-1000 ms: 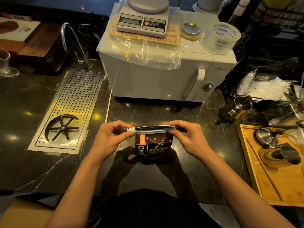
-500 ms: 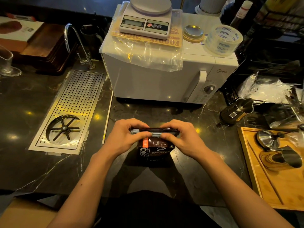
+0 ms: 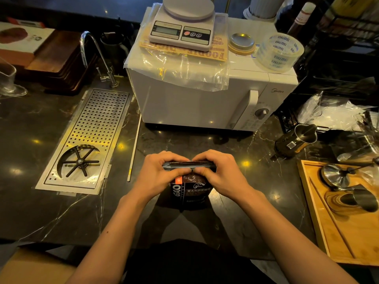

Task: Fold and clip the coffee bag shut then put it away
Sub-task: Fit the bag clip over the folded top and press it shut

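A dark brown coffee bag (image 3: pixel 190 191) with white lettering stands upright on the black marble counter, just in front of me. A long grey-blue clip (image 3: pixel 187 165) lies across its folded top. My left hand (image 3: pixel 158 175) grips the clip's left half, thumb in front and fingers over the top. My right hand (image 3: pixel 221 174) grips the right half the same way. The two thumbs nearly touch at the middle. Both hands hide most of the bag's top and the clip's ends.
A white microwave (image 3: pixel 205 99) with a kitchen scale (image 3: pixel 182 27) and a tape roll (image 3: pixel 280 52) on top stands behind the bag. A perforated steel rinser tray (image 3: pixel 92 136) lies left, beside a thin white stick (image 3: pixel 134 148). A metal pitcher (image 3: pixel 295 140) and wooden tray (image 3: pixel 344 232) sit right.
Both hands slid inward from the clip's ends toward its middle and pressed down. The bag's top has sunk lower and the bag looks more squashed.
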### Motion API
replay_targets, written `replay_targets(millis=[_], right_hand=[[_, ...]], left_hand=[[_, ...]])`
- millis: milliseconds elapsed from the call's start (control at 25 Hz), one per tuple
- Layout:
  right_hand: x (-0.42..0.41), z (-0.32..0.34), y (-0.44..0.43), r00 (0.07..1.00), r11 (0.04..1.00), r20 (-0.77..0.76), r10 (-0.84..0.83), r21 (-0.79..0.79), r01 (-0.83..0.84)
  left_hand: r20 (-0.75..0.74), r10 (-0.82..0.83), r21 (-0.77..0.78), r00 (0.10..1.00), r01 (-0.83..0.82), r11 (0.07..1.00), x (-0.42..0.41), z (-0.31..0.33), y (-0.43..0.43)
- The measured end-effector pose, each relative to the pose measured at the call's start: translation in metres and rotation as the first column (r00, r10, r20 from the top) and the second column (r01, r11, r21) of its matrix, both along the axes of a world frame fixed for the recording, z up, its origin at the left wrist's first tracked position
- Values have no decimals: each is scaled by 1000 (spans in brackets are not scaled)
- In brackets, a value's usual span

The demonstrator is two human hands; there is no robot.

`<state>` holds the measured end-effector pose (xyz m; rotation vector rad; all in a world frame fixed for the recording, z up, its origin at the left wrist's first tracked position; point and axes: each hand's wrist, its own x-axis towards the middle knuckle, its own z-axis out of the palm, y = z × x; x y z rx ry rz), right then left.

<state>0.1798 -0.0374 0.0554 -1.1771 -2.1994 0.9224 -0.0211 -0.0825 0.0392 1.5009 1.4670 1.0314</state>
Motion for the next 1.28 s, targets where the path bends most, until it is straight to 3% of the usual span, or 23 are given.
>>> replay_targets(millis=[320, 520, 1040, 1160, 1280], right_hand=[[4, -2, -1, 999, 1000, -34, -9, 24, 10], [13, -8, -3, 981, 991, -160, -110, -95, 96], [25, -14, -3, 952, 956, -251, -176, -273, 105], [27, -24, -8, 948, 931, -257, -185, -354, 86], [29, -37, -24, 936, 890, -269, -228, -446, 89]], left_hand=[[53, -13, -42, 999, 16, 999, -1, 3, 2], [102, 91, -65, 991, -84, 994, -6, 0, -5], [190, 192, -126, 963, -170, 977, -7, -2, -12], [166, 145, -144, 975, -121, 982, -4, -1, -14], [185, 106, -268, 977, -53, 962, 6, -6, -21]])
